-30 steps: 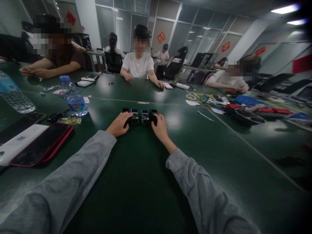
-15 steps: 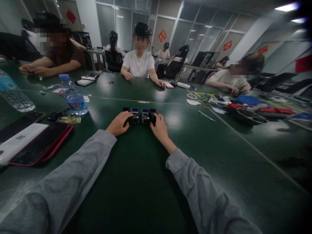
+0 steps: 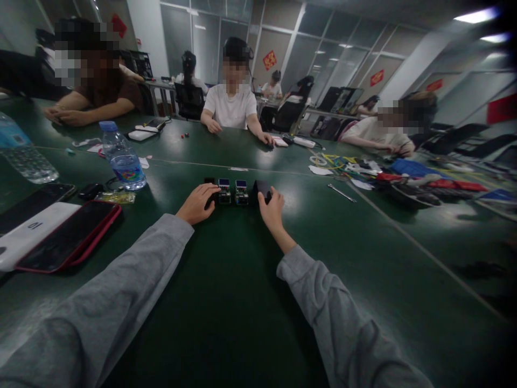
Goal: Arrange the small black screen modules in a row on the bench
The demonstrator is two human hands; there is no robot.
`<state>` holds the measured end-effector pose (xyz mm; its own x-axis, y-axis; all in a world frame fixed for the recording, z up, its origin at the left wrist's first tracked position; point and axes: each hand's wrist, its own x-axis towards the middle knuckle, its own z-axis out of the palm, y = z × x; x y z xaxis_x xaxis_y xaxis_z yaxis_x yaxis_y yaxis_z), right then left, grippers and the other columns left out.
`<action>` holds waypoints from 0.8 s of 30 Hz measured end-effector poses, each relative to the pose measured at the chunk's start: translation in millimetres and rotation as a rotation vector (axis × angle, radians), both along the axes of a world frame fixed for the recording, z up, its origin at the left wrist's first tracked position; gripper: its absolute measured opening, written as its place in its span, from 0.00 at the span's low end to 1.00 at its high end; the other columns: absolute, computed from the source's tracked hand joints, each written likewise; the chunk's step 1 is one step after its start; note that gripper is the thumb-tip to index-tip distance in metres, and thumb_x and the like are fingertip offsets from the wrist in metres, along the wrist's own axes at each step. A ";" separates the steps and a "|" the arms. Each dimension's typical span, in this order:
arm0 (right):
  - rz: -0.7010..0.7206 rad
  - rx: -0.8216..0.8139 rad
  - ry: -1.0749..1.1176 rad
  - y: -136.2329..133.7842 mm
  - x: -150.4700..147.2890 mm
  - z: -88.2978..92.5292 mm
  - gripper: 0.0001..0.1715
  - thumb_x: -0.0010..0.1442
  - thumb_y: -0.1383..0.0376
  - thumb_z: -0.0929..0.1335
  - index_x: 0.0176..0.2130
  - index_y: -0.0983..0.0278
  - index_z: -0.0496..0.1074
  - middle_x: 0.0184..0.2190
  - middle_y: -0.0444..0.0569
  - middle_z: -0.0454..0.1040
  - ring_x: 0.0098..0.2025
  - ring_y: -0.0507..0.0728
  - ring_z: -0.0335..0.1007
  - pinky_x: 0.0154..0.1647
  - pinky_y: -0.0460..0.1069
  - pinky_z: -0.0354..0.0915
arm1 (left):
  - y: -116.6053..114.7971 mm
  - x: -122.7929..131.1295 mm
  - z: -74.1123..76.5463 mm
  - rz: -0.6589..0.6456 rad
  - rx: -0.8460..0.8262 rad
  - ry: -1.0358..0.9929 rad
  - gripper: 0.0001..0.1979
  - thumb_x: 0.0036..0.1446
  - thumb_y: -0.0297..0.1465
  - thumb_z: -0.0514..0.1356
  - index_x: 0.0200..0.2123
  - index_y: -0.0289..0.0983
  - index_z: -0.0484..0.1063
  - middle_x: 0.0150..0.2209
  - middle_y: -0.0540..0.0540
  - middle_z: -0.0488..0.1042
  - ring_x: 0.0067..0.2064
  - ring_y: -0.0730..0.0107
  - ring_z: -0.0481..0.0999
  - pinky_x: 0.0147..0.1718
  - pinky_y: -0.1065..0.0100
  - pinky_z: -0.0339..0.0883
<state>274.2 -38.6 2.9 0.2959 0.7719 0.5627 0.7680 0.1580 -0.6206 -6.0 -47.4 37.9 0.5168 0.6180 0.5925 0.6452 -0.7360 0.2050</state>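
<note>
Two small electronic modules (image 3: 224,192) with little screens on top and bare circuit parts stand side by side on the green table, a narrow gap between them. My left hand (image 3: 197,205) is closed around a dark block (image 3: 209,181) beside the left module; its fingertips reach that module's edge. To the right of the second module (image 3: 241,193), my right hand (image 3: 273,209) grips a black flat-faced block (image 3: 260,188) between thumb and fingers. A gap shows between this block and the right module. My palms hide the lower parts of both blocks.
At left stand a water bottle (image 3: 122,156) and a larger bottle (image 3: 26,151), near a red-cased phone (image 3: 70,234) and a white power bank (image 3: 34,234). A wrench (image 3: 341,193) lies at right, before piled cables and tools (image 3: 407,183). People sit across the table.
My right hand has shifted right with the black block, widening the space beside the right module. The block's flat face now shows more. My left hand has stayed nearly still.
</note>
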 end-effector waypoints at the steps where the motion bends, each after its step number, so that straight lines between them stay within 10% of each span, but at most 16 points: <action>1: 0.017 0.006 -0.006 -0.5 -0.1 0.3 0.32 0.60 0.55 0.65 0.57 0.71 0.63 0.53 0.65 0.64 0.56 0.67 0.58 0.56 0.63 0.59 | -0.1 0.2 0.3 0.000 0.003 -0.001 0.22 0.59 0.27 0.54 0.57 0.35 0.63 0.57 0.39 0.67 0.60 0.56 0.64 0.61 0.47 0.60; 19: 0.101 -0.057 0.046 -8.4 3.8 9.3 0.31 0.54 0.56 0.68 0.53 0.71 0.68 0.48 0.61 0.71 0.51 0.66 0.67 0.53 0.62 0.63 | -3.6 0.2 3.5 0.022 -0.002 -0.016 0.23 0.56 0.26 0.54 0.57 0.36 0.64 0.57 0.39 0.67 0.59 0.55 0.66 0.59 0.48 0.61; 24: 0.094 -0.092 0.179 -48.4 61.3 32.2 0.32 0.50 0.54 0.69 0.51 0.69 0.70 0.44 0.59 0.74 0.44 0.65 0.72 0.48 0.62 0.68 | -4.1 -1.8 4.4 0.064 0.007 -0.110 0.22 0.56 0.24 0.53 0.56 0.36 0.64 0.55 0.40 0.68 0.58 0.56 0.66 0.58 0.49 0.62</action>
<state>335.5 -86.9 35.1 0.3086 0.8465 0.4338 0.6290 0.1605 -0.7607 -7.8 -51.5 42.2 0.4081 0.6435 0.6475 0.6650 -0.6955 0.2721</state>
